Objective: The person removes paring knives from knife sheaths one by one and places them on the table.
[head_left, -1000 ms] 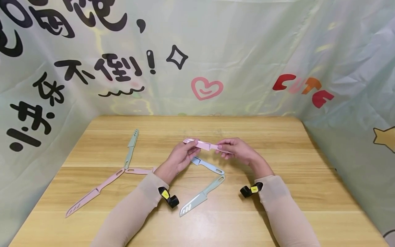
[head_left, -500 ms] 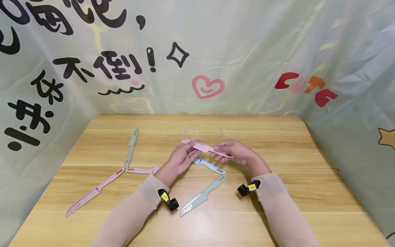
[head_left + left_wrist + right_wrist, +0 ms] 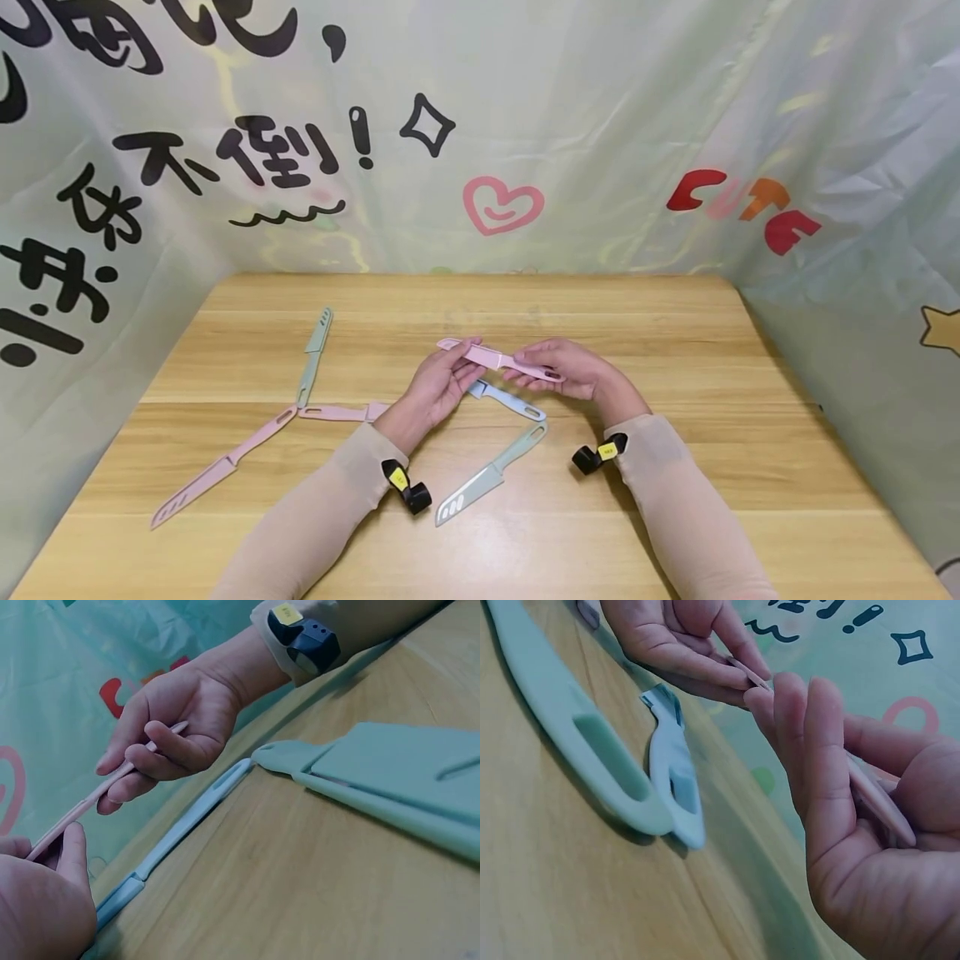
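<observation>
Both hands hold a pink knife (image 3: 487, 357) in a matching blade cover, raised over the table. My left hand (image 3: 435, 385) pinches the covered blade end between thumb and fingers. On the handle, close to the cover, my right hand (image 3: 576, 368) has its thumb and fingers; the slotted handle end sticks out past them. Below lies a blue knife (image 3: 513, 403), its blade end hidden behind the left hand. Its handle end meets that of a green knife (image 3: 480, 483), which looks large in the left wrist view.
To the left, a long pink knife (image 3: 202, 483), a small green knife (image 3: 313, 357) and another pink knife (image 3: 337, 413) lie with handle ends together. The left forearm covers part of the last one. A printed cloth (image 3: 600, 125) stands behind the wooden table (image 3: 637, 542).
My right hand has slid left along the handle toward the cover, baring the handle end. The held knife has shifted slightly left. The knives on the table lie as before.
</observation>
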